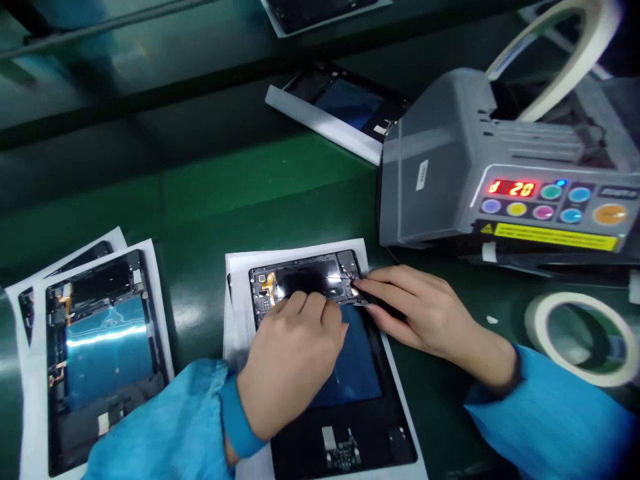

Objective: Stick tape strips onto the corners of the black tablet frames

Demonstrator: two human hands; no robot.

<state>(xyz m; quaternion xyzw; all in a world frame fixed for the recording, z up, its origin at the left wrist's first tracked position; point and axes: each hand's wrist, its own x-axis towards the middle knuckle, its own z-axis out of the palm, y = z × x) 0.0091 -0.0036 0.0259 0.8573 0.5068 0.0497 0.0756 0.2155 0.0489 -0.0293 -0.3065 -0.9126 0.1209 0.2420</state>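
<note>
An opened tablet (350, 427) lies on a white sheet (240, 267) on the green bench in front of me, its blue panel and upper circuit boards exposed. My left hand (293, 363) rests on the tablet's upper half with fingers curled, fingertips pressing near the top boards. My right hand (425, 313) comes in from the right, its fingers pinched together at the tablet's upper right edge on something thin that I cannot make out. Both sleeves are blue.
A second opened tablet (100, 360) on white sheets lies at the left. A grey tape dispenser machine (460, 167) with a red display stands at the right. A white tape roll (585, 337) sits below it. Another tablet (345, 107) lies behind.
</note>
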